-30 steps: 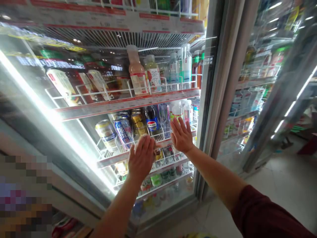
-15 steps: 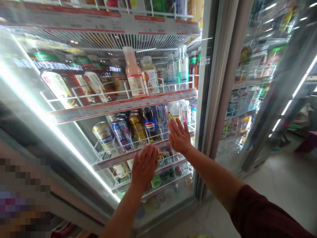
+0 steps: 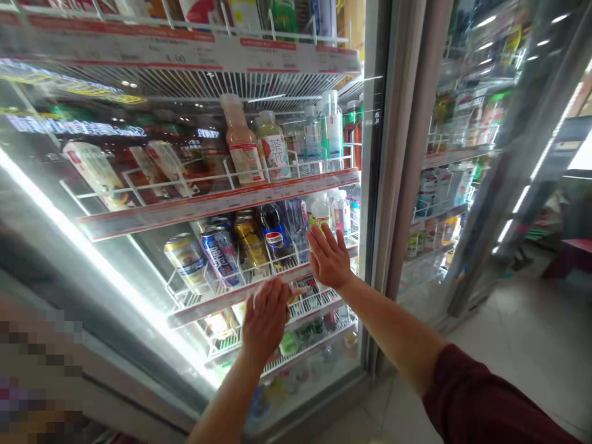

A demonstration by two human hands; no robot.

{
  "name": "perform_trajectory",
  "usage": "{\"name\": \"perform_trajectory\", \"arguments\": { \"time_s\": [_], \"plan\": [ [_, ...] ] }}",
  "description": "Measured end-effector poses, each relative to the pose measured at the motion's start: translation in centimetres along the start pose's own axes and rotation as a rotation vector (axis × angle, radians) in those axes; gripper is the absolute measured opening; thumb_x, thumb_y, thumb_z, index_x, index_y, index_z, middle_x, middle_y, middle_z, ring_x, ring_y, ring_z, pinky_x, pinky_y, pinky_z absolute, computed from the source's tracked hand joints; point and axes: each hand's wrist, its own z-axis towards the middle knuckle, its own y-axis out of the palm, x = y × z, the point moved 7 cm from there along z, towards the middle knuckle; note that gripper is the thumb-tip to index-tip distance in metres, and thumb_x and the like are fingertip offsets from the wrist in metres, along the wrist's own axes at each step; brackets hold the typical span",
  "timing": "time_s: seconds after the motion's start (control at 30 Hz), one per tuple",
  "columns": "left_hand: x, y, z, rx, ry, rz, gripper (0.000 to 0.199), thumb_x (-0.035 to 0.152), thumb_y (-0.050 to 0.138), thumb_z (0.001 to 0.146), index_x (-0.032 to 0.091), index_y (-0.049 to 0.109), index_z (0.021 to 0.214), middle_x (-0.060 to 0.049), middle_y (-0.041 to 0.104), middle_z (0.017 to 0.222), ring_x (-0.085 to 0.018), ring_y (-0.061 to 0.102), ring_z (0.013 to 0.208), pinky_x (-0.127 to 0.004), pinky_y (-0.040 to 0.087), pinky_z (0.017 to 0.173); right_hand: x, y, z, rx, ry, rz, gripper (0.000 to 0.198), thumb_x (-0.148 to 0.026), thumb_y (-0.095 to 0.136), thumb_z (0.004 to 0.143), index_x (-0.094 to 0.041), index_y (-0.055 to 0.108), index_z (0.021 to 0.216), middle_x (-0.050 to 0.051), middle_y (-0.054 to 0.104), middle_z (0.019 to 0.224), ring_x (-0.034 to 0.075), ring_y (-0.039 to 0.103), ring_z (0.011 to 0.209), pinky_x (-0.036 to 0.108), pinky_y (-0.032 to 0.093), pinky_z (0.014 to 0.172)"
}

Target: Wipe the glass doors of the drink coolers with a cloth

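Both hands are raised in front of the glass door of a lit drinks fridge. My left hand [image 3: 266, 314] is open, its fingers stretched upward and the thumb pointing right, below the can shelf's price strip [image 3: 222, 299]. Higher and to the right, my right hand [image 3: 329, 256] is open with its fingers apart and holds nothing. Whether either palm touches the glass I cannot tell. Behind the hands stand a Pepsi bottle [image 3: 274, 228], a gold can [image 3: 251, 240], a blue can [image 3: 219, 256] and a pale can [image 3: 185, 259]. A white-capped bottle [image 3: 320, 208] is partly hidden by my right fingers.
On the shelf above are a pink bottle [image 3: 243, 145] and a tea bottle [image 3: 274, 148]. A bright light strip [image 3: 87, 237] runs down the left side. To the right stand the metal door frame [image 3: 398, 154] and another glass door with drinks, above a tiled floor [image 3: 490, 357].
The view has shifted slightly, so the shelves appear a little further left and lower. Both hands keep nearly the same open pose before the fridge.
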Motion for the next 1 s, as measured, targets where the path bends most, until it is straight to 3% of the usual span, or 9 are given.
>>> {"name": "perform_trajectory", "arguments": {
  "time_s": [0.07, 0.13, 0.3, 0.4, 0.57, 0.63, 0.7, 0.87, 1.0],
  "plan": [
    [-0.3, -0.1, -0.4, -0.051, 0.059, 0.021, 0.064, 0.017, 0.063, 0.101, 0.024, 0.05, 0.163, -0.012, 0.065, 0.153, -0.025, 0.04, 0.161, -0.044, 0.004, 0.139, 0.0, -0.1, 0.0, 0.007, -0.005, -0.002, 0.075, -0.026, 0.042, 0.11, -0.022, 0.007, 0.176, 0.005, 0.052, 0.169, 0.021, 0.036, 0.165, 0.044, 0.008, 0.143],
    [-3.1, -2.0, 1.6, -0.02, 0.026, 0.059, 0.065, 0.02, 0.063, 0.101, 0.023, 0.048, 0.164, -0.015, 0.061, 0.157, -0.027, 0.039, 0.162, -0.048, -0.001, 0.139, 0.0, 0.0, 0.0, 0.006, -0.007, -0.005, 0.075, -0.026, 0.042, 0.11, -0.021, 0.007, 0.176, 0.005, 0.052, 0.169, 0.021, 0.034, 0.166, 0.044, 0.008, 0.143],
    [-11.1, -7.7, 7.3, 0.128, -0.234, 0.152, 0.072, 0.025, 0.055, 0.103, 0.016, 0.033, 0.171, -0.022, 0.032, 0.175, -0.042, 0.022, 0.166, -0.075, 0.0, 0.132, 0.3, 0.4, -0.4, -0.042, 0.013, -0.002, 0.075, -0.025, 0.043, 0.109, -0.025, 0.008, 0.176, 0.003, 0.049, 0.171, 0.021, 0.034, 0.166, 0.045, 0.011, 0.143],
    [-10.2, -6.9, 5.0, 0.113, -0.275, 0.185, 0.072, 0.025, 0.052, 0.104, 0.01, 0.031, 0.17, -0.026, 0.029, 0.175, -0.043, 0.016, 0.168, -0.075, 0.01, 0.132, 0.2, 0.3, -0.4, -0.026, 0.018, 0.013, 0.077, -0.025, 0.043, 0.109, -0.025, 0.006, 0.177, 0.003, 0.049, 0.171, 0.021, 0.033, 0.166, 0.044, 0.009, 0.143],
    [-4.5, -2.4, -2.2, 0.04, -0.148, 0.16, 0.06, 0.025, 0.06, 0.101, 0.019, 0.051, 0.16, -0.02, 0.058, 0.158, -0.036, 0.035, 0.163, -0.063, 0.014, 0.136, 0.1, 0.0, -0.2, 0.002, 0.018, 0.032, 0.076, -0.025, 0.043, 0.11, -0.026, 0.006, 0.177, 0.003, 0.05, 0.171, 0.021, 0.036, 0.165, 0.045, 0.011, 0.143],
    [-4.7, -2.5, -1.8, 0.012, -0.099, 0.161, 0.06, 0.027, 0.061, 0.101, 0.023, 0.051, 0.16, -0.016, 0.061, 0.156, -0.034, 0.041, 0.16, -0.062, 0.008, 0.137, 0.3, 0.3, -0.4, -0.032, 0.03, 0.051, 0.077, -0.025, 0.043, 0.11, -0.028, 0.004, 0.176, 0.004, 0.049, 0.171, 0.022, 0.041, 0.163, 0.047, 0.014, 0.142],
    [-6.7, -4.2, 0.9, 0.015, -0.1, 0.174, 0.063, 0.027, 0.058, 0.103, 0.023, 0.045, 0.165, -0.016, 0.054, 0.162, -0.036, 0.039, 0.161, -0.066, 0.001, 0.136, 0.4, 0.6, -0.6, -0.05, 0.042, 0.073, 0.079, -0.025, 0.044, 0.109, -0.03, 0.003, 0.176, 0.004, 0.049, 0.171, 0.024, 0.043, 0.162, 0.049, 0.017, 0.142],
    [-12.3, -9.2, 7.5, 0.08, -0.287, 0.187, 0.07, 0.026, 0.055, 0.105, 0.015, 0.032, 0.17, -0.021, 0.029, 0.177, -0.043, 0.022, 0.166, -0.079, 0.003, 0.131, 0.6, 0.8, -1.0, -0.039, 0.055, 0.095, 0.079, -0.025, 0.046, 0.109, -0.03, 0.006, 0.176, 0.004, 0.049, 0.171, 0.024, 0.042, 0.162, 0.048, 0.015, 0.141],
    [-8.9, -6.8, 3.8, 0.094, -0.295, 0.182, 0.073, 0.023, 0.052, 0.105, 0.01, 0.026, 0.172, -0.025, 0.023, 0.177, -0.04, 0.008, 0.169, -0.071, 0.009, 0.135, 0.4, 0.8, -0.7, -0.046, 0.039, 0.093, 0.077, -0.024, 0.045, 0.11, -0.029, 0.007, 0.176, 0.005, 0.05, 0.171, 0.024, 0.042, 0.162, 0.049, 0.016, 0.141]
  ]
}}
